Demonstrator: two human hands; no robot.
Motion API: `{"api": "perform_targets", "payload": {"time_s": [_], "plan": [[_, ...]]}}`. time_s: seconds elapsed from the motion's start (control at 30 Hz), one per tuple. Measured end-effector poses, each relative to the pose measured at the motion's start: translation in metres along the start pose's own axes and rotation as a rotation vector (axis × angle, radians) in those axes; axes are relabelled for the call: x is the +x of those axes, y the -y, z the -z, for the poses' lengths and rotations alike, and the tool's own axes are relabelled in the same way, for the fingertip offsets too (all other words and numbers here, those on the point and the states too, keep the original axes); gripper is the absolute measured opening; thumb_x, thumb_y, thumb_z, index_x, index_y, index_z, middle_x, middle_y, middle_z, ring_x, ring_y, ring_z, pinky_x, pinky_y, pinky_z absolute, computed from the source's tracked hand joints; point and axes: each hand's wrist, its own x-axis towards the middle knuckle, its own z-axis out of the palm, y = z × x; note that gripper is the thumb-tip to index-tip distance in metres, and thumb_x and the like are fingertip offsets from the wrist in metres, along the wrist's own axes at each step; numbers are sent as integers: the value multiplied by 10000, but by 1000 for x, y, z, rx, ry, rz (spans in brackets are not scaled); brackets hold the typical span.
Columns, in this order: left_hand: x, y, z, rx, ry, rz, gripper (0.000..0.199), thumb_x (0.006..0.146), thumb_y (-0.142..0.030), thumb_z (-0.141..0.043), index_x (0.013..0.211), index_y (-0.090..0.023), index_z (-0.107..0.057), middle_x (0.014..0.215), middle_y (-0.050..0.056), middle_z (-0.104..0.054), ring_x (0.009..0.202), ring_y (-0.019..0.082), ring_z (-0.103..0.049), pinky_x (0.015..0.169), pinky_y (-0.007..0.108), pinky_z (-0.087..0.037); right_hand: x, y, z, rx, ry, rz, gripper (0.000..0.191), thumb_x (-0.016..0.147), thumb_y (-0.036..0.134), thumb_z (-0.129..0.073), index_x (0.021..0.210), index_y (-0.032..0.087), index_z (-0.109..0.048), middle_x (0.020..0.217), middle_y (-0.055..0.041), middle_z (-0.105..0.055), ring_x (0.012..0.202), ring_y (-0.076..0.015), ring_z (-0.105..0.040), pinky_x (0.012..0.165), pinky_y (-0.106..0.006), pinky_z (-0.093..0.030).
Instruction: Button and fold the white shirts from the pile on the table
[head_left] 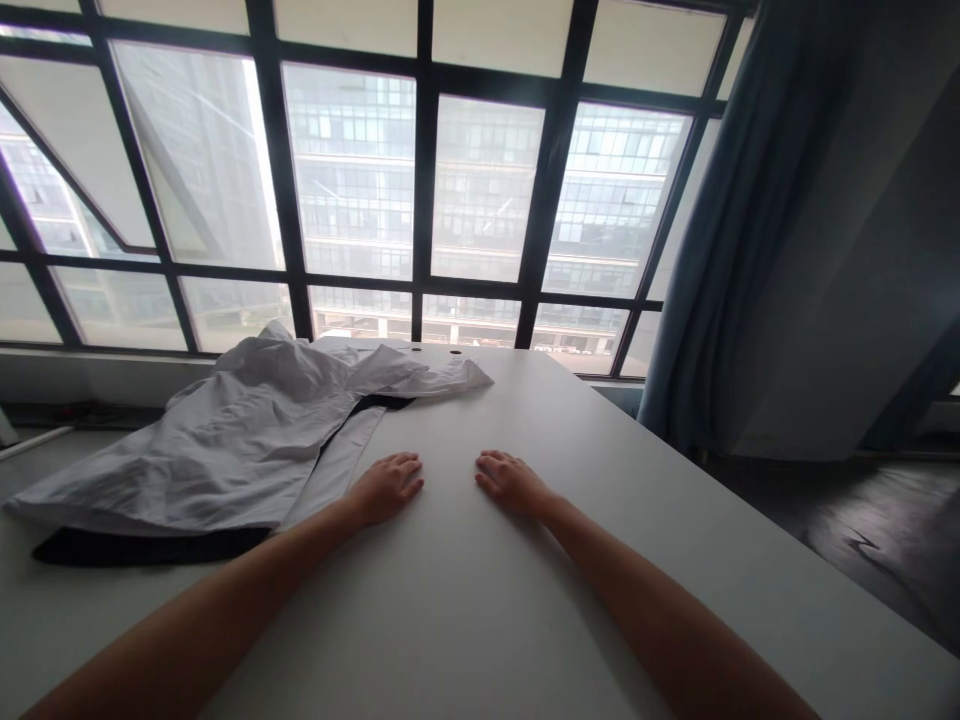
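Beside the hands (386, 488), crumpled white cloth (225, 440)

Probably upper-floor office: tall gridded window (352, 170), blue curtain (697, 270), white table (637, 480).

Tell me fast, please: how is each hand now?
Left hand: open, flat on the table, holding nothing.
Right hand: open, flat on the table, holding nothing.
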Motion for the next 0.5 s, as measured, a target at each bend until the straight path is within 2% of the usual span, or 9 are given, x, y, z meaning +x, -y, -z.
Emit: {"api": "perform_targets", "payload": {"time_s": [0.23, 0.5], "plan": [[2, 2, -3, 19, 17, 9, 410, 964, -351, -484, 1307, -162, -605, 1451, 146, -527, 1367, 271, -460, 1159, 422, -341, -2, 2, 2, -9, 43, -7, 483, 980, 381, -433, 1375, 137, -566, 1482, -160, -492, 1367, -287, -456, 1132, -424, -344], [0, -1, 2, 53, 52, 8, 438, 978, -359, -453, 1340, -149, -581, 1469, 144, -507, 1384, 258, -439, 1173, 392, -320, -1, 2, 1, 7, 31, -9, 466, 977, 375, -451, 1365, 153, -580, 1477, -157, -499, 1367, -276, -462, 1135, -417, -347]]}}
